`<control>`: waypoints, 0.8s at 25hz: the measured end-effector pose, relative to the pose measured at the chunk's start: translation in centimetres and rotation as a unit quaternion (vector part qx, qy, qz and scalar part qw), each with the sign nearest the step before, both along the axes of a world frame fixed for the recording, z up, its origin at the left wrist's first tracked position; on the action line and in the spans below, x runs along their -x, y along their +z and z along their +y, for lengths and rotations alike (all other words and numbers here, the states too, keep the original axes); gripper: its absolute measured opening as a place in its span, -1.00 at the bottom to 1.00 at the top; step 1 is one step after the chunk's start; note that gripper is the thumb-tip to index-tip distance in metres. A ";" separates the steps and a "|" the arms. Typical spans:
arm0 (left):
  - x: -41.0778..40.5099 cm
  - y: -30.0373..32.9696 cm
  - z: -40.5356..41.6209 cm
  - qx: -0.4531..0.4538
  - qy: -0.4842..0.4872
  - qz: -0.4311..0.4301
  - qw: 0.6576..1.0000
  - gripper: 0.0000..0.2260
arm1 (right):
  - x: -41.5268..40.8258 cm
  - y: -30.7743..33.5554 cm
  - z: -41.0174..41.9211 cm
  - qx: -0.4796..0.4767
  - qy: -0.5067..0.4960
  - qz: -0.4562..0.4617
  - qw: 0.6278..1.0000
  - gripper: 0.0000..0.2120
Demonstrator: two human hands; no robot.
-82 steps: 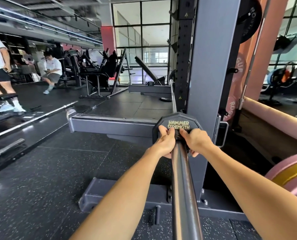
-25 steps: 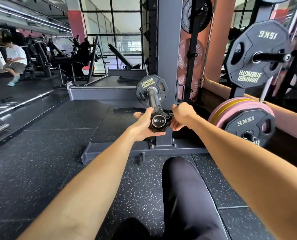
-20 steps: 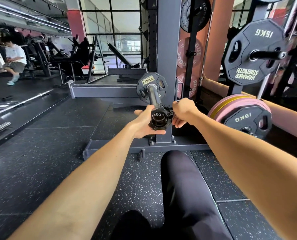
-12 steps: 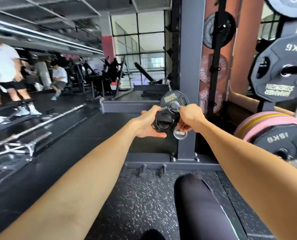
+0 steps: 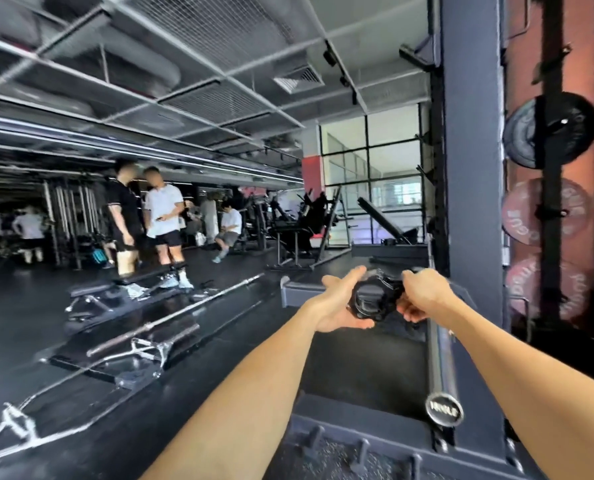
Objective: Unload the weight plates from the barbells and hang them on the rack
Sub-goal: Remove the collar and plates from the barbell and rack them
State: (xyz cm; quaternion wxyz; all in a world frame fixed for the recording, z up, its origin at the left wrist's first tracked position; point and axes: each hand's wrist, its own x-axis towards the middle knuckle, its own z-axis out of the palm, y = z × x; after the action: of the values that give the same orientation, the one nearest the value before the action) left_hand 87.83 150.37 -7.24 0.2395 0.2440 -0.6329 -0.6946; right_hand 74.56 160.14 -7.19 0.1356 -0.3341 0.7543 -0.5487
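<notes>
Both bare hands out in front at arm's length, closed together around one small black object (image 5: pixel 375 299), apparently a barbell collar, though blur hides its detail; left hand (image 5: pixel 337 306) cupped palm-up beneath and to the left of it, thumb stretched along its top, right hand (image 5: pixel 423 296) curled over its right edge from above. Just right of the held object, the chrome barbell sleeve (image 5: pixel 439 362) running toward the camera, its capped end nearest, bare along all that shows, with the far end hidden behind the right hand. Immediately behind the sleeve, the dark grey rack upright (image 5: pixel 472 168) rising out of view. Right of the upright, on a black storage post, a black weight plate (image 5: pixel 552 133) uppermost and two pink plates (image 5: pixel 545 216) hung below it. Far left of the upright, loose bars (image 5: pixel 171 317) on the black floor and several people (image 5: pixel 164 216) standing or seated beyond
</notes>
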 end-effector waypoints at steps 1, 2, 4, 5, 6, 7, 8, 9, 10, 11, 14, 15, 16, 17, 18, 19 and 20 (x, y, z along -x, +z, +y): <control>0.4 0.5 -0.6 0.001 -0.005 0.009 1.000 -0.08 | 0.8 0.3 -0.7 -0.002 0.003 0.008 1.000 -0.46; 0.7 1.0 -1.2 0.012 -0.008 0.015 1.000 0.00 | 1.5 0.6 -1.4 0.001 0.005 0.012 1.000 -0.46; 1.5 1.5 -2.8 0.041 -0.021 0.019 0.999 0.05 | 2.8 1.0 -2.9 0.014 0.018 0.003 1.000 -0.51; 1.8 1.7 -3.7 0.059 -0.020 0.016 0.998 -0.02 | 3.2 1.0 -3.6 0.017 0.032 -0.005 0.999 -0.55; 1.9 2.1 -4.4 0.075 -0.011 0.013 0.997 -0.14 | 3.5 1.0 -4.3 0.023 0.051 -0.015 0.998 -0.59; 2.3 2.2 -5.6 0.087 -0.007 0.015 0.996 -0.24 | 4.1 0.9 -5.1 0.030 0.072 -0.025 0.997 -0.65; 2.8 2.3 -7.0 0.098 -0.002 0.016 0.995 -0.29 | 4.6 0.9 -5.9 0.035 0.089 -0.032 0.995 -0.71; 3.4 2.3 -8.4 0.110 0.004 0.012 0.994 -0.29 | 5.3 1.0 -6.9 0.036 0.097 -0.035 0.994 -0.76; 4.0 2.3 -9.8 0.124 0.006 0.005 0.992 -0.28 | 6.0 1.0 -7.8 0.033 0.097 -0.034 0.994 -0.78; 4.8 2.4 -11.2 0.143 0.011 -0.007 0.990 -0.27 | 6.8 1.2 -8.9 0.026 0.092 -0.027 0.995 -0.78; 7.1 1.9 -15.9 0.196 0.007 -0.048 0.979 -0.28 | 9.5 1.2 -12.7 -0.018 0.075 0.017 0.997 -0.82; 7.9 1.6 -17.5 0.211 0.004 -0.059 0.976 -0.28 | 10.4 1.0 -13.8 -0.031 0.066 0.032 0.997 -0.83; 8.8 1.3 -19.2 0.220 0.001 -0.065 0.973 -0.29 | 11.5 0.8 -15.5 -0.037 0.058 0.039 0.997 -0.83; 9.8 0.8 -21.1 0.224 -0.002 -0.065 0.972 -0.29 | 12.4 0.5 -17.1 -0.040 0.051 0.039 0.997 -0.84; 10.8 0.4 -22.8 0.229 -0.001 -0.068 0.971 -0.28 | 13.2 0.2 -18.7 -0.043 0.045 0.038 0.997 -0.84; 11.8 -0.1 -24.5 0.233 -0.002 -0.068 0.970 -0.28 | 14.0 0.0 -20.3 -0.047 0.037 0.040 0.997 -0.84; 12.7 -0.6 -26.1 0.237 -0.004 -0.068 0.969 -0.28 | 14.7 -0.2 -22.0 -0.052 0.030 0.042 0.997 -0.85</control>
State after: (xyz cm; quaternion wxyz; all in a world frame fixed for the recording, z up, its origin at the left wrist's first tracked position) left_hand 75.13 124.31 -7.80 0.2447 0.2244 -0.7952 -0.5074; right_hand 59.85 138.18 -7.40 0.1372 -0.3714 0.7767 -0.4899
